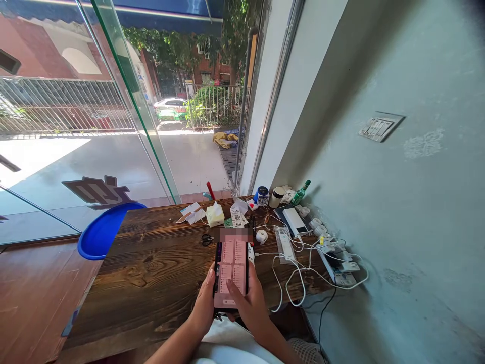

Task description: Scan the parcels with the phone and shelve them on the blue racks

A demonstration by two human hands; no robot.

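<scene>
A smartphone (231,270) with a lit pinkish screen is held upright over the near edge of a dark wooden table (151,278). My left hand (203,303) wraps around the phone's left side and lower end. My right hand (252,301) grips the right side, and its thumb rests on the screen. A white cable (265,254) runs from the phone's top right toward the power strips.
Black scissors (206,239), a yellow tissue box (214,214), paper tags (238,217), a tape roll (261,236), power strips (286,245) with tangled white cables and chargers, a green bottle (300,194) and a blue cup (261,196) lie on the table. A blue chair (102,235) stands left. Wall on the right.
</scene>
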